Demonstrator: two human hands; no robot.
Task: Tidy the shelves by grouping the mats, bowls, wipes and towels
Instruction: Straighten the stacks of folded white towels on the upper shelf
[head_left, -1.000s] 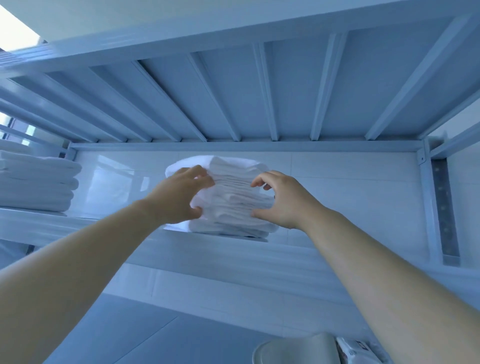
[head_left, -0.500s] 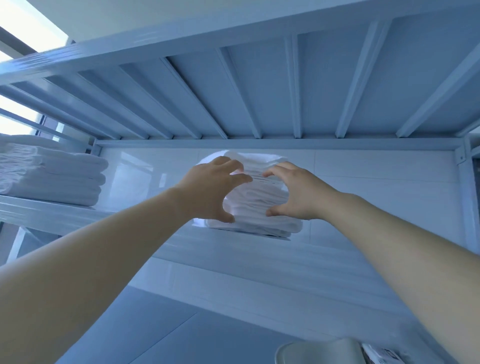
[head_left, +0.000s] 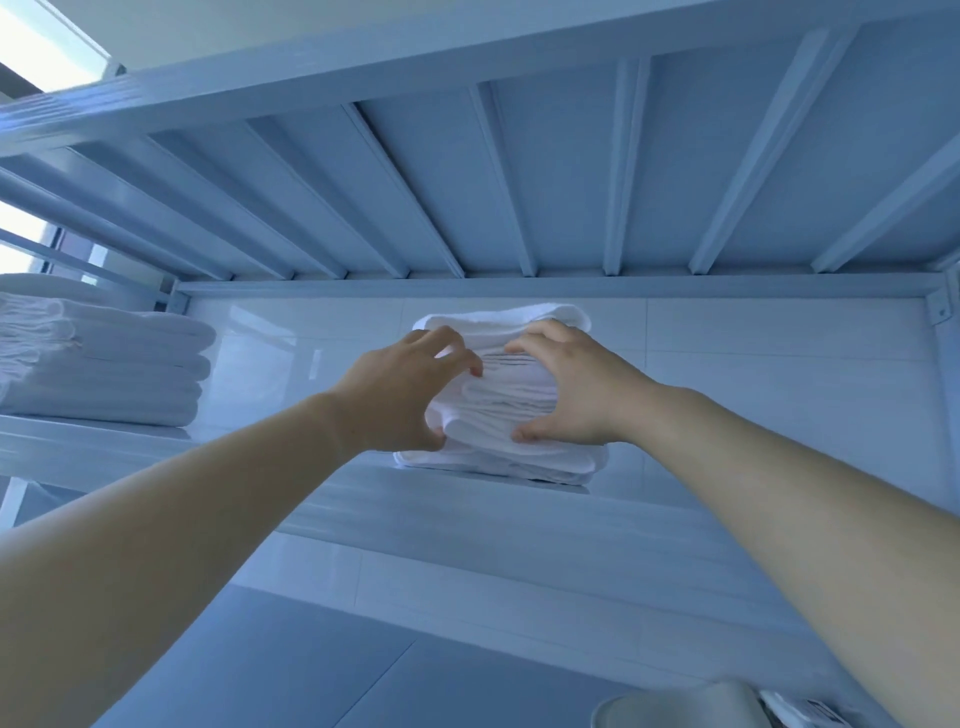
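Observation:
A stack of folded white towels (head_left: 511, 402) rests on the white upper shelf (head_left: 467, 512), in the middle of the view. My left hand (head_left: 400, 395) clasps the stack's left side, thumb low and fingers curled over the folds. My right hand (head_left: 571, 387) clasps its right side the same way, thumb at the bottom. Both hands squeeze the middle layers. A second, larger pile of folded white towels (head_left: 98, 364) lies on the same shelf at far left.
Above, the slatted underside of the top shelf (head_left: 519, 171) hangs close over the towels. A white tiled wall (head_left: 753, 374) backs the shelf. At the bottom right edge a white bowl (head_left: 675, 709) and a wipes pack (head_left: 810, 714) show on a lower level.
The view has shifted so the stack sits more to the right. Both hands have closed in tighter on the towel stack, their fingertips now nearer each other.

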